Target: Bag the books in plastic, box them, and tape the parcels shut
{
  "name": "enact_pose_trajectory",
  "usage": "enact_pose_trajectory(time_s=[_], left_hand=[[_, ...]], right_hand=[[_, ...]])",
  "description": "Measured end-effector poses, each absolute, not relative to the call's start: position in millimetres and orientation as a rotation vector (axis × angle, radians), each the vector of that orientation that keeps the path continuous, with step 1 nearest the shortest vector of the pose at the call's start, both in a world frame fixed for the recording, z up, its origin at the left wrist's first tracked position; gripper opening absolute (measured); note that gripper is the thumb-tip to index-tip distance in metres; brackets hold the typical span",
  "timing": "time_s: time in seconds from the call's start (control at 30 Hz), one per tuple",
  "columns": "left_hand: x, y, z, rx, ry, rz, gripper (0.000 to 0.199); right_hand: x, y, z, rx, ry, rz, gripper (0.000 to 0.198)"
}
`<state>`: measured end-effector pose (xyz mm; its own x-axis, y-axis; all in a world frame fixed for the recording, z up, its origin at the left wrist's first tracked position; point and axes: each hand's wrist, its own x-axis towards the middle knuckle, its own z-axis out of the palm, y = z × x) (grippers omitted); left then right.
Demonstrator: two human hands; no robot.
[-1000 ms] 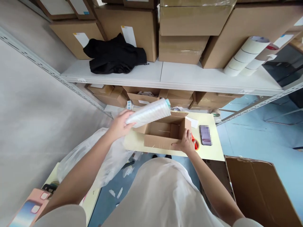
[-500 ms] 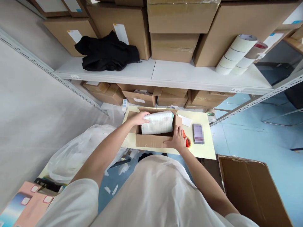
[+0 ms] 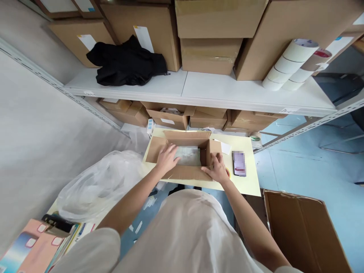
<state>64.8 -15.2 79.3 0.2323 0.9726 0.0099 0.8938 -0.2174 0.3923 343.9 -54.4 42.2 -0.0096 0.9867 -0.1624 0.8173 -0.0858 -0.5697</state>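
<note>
Open cardboard box [image 3: 186, 173] sits on the pale yellow surface [image 3: 247, 185] in front of me, flaps folded outward. Pale pack [image 3: 189, 156] lies flat inside it, low down, with a gap between its right end and the box's right wall. My left hand [image 3: 167, 160] is at the box's left end, fingers loosely stretched and a little apart, fingertips next to the pack's left end; nothing gripped, can't tell if they touch it. My right hand [image 3: 217, 169] is at the front right corner, fingers bent over the right side, thumb spread toward the front wall; touching the box, but can't tell how firmly.

Right of the box on the surface: white paper [image 3: 226, 147], phone [image 3: 239, 163] with a blurred screen, and a tape roll [image 3: 228, 172] mostly hidden behind my right hand. Clear plastic bag [image 3: 99, 184] bunched to the left, books [image 3: 38, 246] lower left. Large brown carton [image 3: 308, 231] stands open at lower right. Shelf [image 3: 216, 84] beyond the surface carries stacked boxes [image 3: 212, 19], a crumpled black cloth [image 3: 129, 65] and white rolls [image 3: 288, 64] at its right end. More boxes show underneath. White scraps [image 3: 138, 227] lie on the blue floor [image 3: 284, 167].
</note>
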Motion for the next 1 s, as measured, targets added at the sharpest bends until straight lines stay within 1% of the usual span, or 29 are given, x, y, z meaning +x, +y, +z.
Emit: enact_pose_trajectory(time_s=[0.03,0.07,0.13,0.17,0.2,0.27,0.33,0.37,0.43,0.53,0.6,0.67,0.77,0.87,0.93,1.0], left_hand=[[55.6,-29.1,82.2,2.192,1.843,0.537,0.052],[45.3,-42.0,83.5,2.091,1.976,0.715,0.060],[24.6,-61.7,80.6,1.677,2.163,1.001,0.086],[15.8,-67.9,76.9,1.415,2.171,1.088,0.095],[8.8,-71.6,72.2,1.166,2.116,1.138,0.098],[1.3,-72.9,61.8,0.820,1.891,1.172,0.092],[1.0,-68.6,53.1,0.710,1.672,1.220,0.083],[2.5,-65.6,49.9,0.717,1.602,1.257,0.080],[5.6,-59.1,46.0,0.797,1.552,1.305,0.072],[5.9,-51.8,44.4,1.045,1.598,1.241,0.051],[2.8,-49.3,45.4,1.280,1.601,1.150,0.043],[-1.3,-47.6,47.6,1.552,1.551,1.026,0.042],[-5.5,-43.2,52.1,1.944,1.441,0.727,0.039],[-5.2,-34.3,58.0,2.159,1.465,0.468,0.035],[-2.5,-24.5,63.5,2.210,1.527,0.369,0.040],[1.5,-11.0,70.2,2.223,1.566,0.280,0.053]], right_hand=[[352.4,-52.1,39.6,-1.924,-1.809,0.732,0.087],[361.2,-49.4,37.8,-1.903,-1.728,0.685,0.083],[377.6,-42.6,38.3,-1.872,-1.618,0.593,0.081],[384.2,-38.4,40.7,-1.848,-1.623,0.551,0.078],[389.1,-33.3,44.3,-1.808,-1.684,0.517,0.072],[394.0,-20.6,53.6,-1.666,-1.946,0.471,0.054],[393.5,-4.3,61.9,-1.497,-2.247,0.441,0.043],[392.4,5.0,64.4,-1.440,-2.356,0.434,0.044],[390.3,24.6,65.8,-1.404,-2.473,0.430,0.056],[387.3,51.4,61.9,-1.398,-2.525,0.466,0.075],[383.0,64.1,59.2,-1.431,-2.524,0.493,0.078],[375.6,71.8,57.7,-1.525,-2.490,0.526,0.075],[363.6,75.1,55.8,-1.659,-2.396,0.594,0.064],[362.8,67.0,51.6,-1.672,-2.245,0.545,0.053],[370.4,53.1,48.0,-1.715,-2.045,0.435,0.051],[380.1,32.5,45.0,-1.812,-1.758,0.448,0.055]])
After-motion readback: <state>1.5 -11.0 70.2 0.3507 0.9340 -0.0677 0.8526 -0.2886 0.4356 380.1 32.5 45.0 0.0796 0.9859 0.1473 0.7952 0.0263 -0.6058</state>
